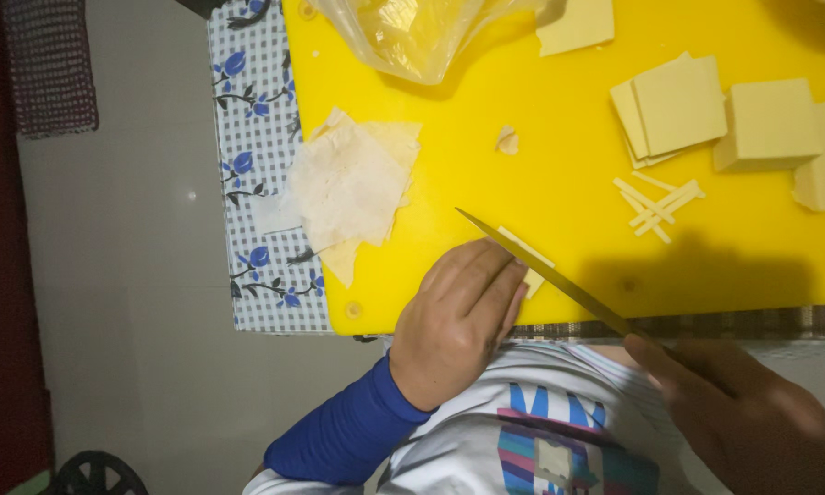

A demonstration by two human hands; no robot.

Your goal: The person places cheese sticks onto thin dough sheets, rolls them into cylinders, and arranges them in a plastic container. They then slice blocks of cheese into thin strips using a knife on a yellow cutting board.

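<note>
Slicing looks to be the step in hand: the left hand [458, 321], in a blue sleeve [344, 435], presses down on a pale strip [529, 266] near the lower edge of the yellow cutting board [522, 110], fingers [486, 280] curled and closed over it so only its far end shows. The right hand [742, 412], at the lower right of the frame, is wrapped tight around the handle of a knife [545, 273]; the handle itself is hidden in the grip and in shadow.

The blade's long axis runs diagonally, tip pointing toward the upper left of the frame, handle toward the lower right. It lies just beside the left fingertips, touching or nearly touching the strip; I cannot tell whether the edge has bitten in. A further cut would, by my judgement, call for keeping those fingertips tucked back from the edge.

Elsewhere on the board: thin cut sticks [658, 206] right of centre, stacked square slices [674, 105] and a thicker block [770, 124] at upper right, crumpled paper sheets [348, 183] at left, a clear plastic bag [412, 32] at top. A blue-flowered checked cloth [252, 183] covers the counter under the board.
</note>
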